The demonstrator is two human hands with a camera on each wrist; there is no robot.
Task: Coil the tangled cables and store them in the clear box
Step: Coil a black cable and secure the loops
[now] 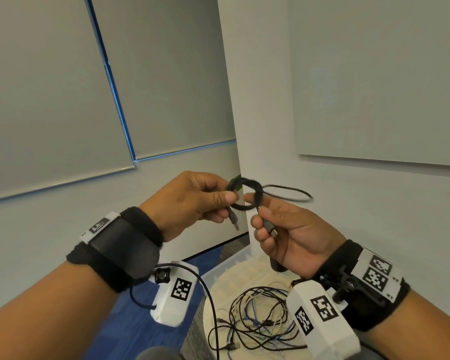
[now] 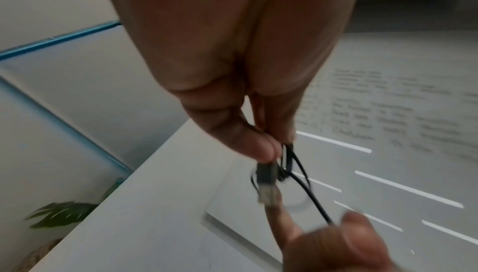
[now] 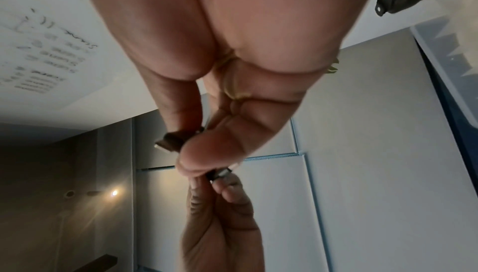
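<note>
Held up in front of the chest, the left hand (image 1: 192, 201) pinched a small coil of thin black cable (image 1: 246, 194) between thumb and fingers while the right hand (image 1: 291, 235) gripped its dark plug end (image 1: 269, 226), above the tangled black, blue and white cables (image 1: 257, 318) on the pale round tabletop (image 1: 220, 287).

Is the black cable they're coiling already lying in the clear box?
No, the black cable is held up in the air between the left hand and right hand.

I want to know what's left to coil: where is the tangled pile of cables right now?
In the head view the tangled cables lie low and centre-right on a pale round surface, below both raised hands and beside the right wrist camera.
</note>
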